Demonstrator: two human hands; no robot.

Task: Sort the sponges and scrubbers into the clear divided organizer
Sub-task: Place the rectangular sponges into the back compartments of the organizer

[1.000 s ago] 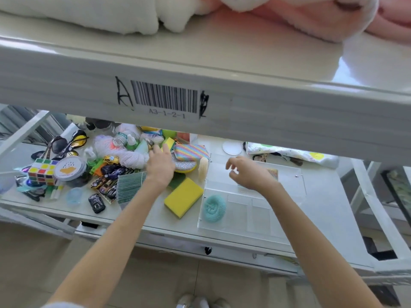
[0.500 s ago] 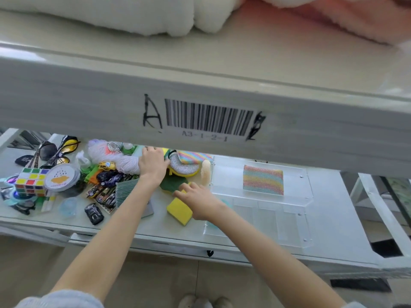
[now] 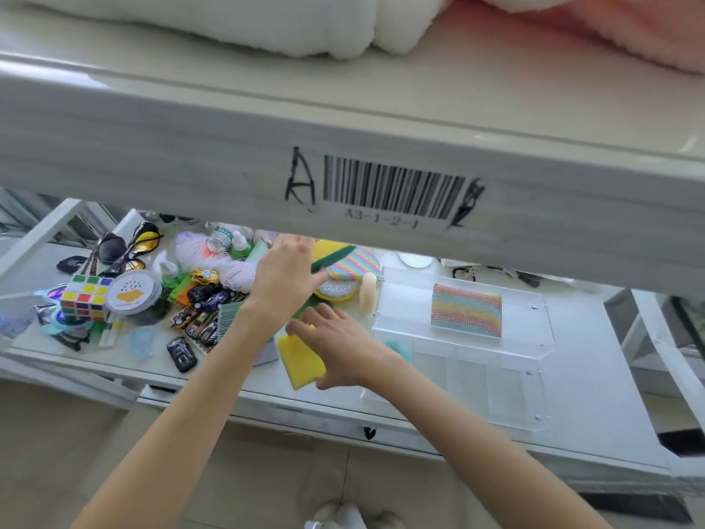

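Your right hand (image 3: 345,351) lies spread on the yellow sponge (image 3: 301,362) at lower centre, grip apart. Above it, your left hand (image 3: 286,274) clamps a green-edged sponge (image 3: 331,255). The organizer (image 3: 528,339) at centre right holds a rainbow scrubber (image 3: 466,309).

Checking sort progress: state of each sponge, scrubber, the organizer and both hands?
Clear divided acrylic organizer: lidless, mostly unfilled.
Rainbow-striped knit scrubber pad: lying flat in the organizer's far compartment.
Teal round mesh scrubber: in a near compartment, partly hidden by the right arm.
Yellow rectangular sponge: on the shelf, outside the organizer, under the right hand.
Yellow sponge with green scouring layer: tilted up, gripped by the left hand.
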